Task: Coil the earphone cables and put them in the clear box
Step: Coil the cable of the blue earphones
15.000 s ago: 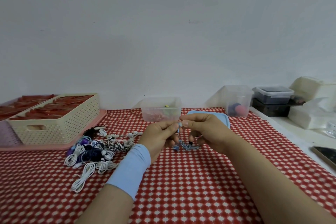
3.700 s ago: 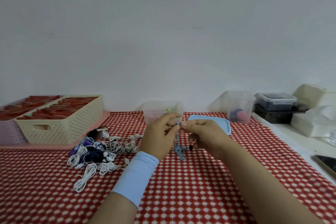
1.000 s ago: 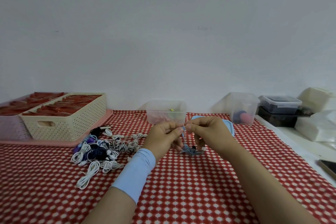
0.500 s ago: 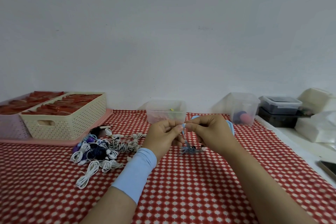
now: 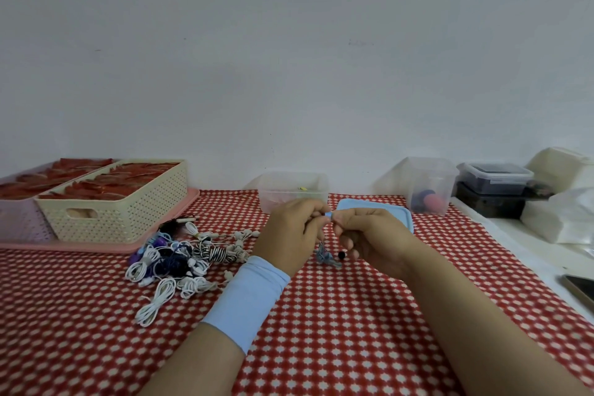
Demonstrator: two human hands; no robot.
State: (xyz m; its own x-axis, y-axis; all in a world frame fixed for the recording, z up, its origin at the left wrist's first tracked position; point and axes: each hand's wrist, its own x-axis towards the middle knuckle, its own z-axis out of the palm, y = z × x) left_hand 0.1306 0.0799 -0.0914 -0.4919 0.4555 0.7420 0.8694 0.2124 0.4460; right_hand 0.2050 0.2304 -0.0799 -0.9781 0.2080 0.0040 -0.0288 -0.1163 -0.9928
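My left hand (image 5: pixel 291 233) and my right hand (image 5: pixel 369 236) meet above the red checked cloth, both pinching a blue earphone cable (image 5: pixel 326 255) between fingertips. Its loose end hangs in a small tangle that touches the cloth, with a black earbud (image 5: pixel 341 255) beside it. The clear box (image 5: pixel 292 191) stands just behind my hands, near the wall, with a few small items inside. Its light blue lid (image 5: pixel 382 210) lies flat to the right of it, partly hidden by my right hand. A pile of earphone cables (image 5: pixel 180 262), mostly white and coiled, lies to the left.
A cream perforated basket (image 5: pixel 122 206) sits on a pink tray (image 5: pixel 96 246) at the far left. Another clear container (image 5: pixel 429 185), dark lidded boxes (image 5: pixel 495 190) and white packets (image 5: pixel 562 215) stand at the right. A phone (image 5: pixel 581 288) lies on the white ledge at the right edge.
Both hands have stayed together pinching the blue cable. The hanging tangle has shifted slightly below them, and the black earbud shows beside it.
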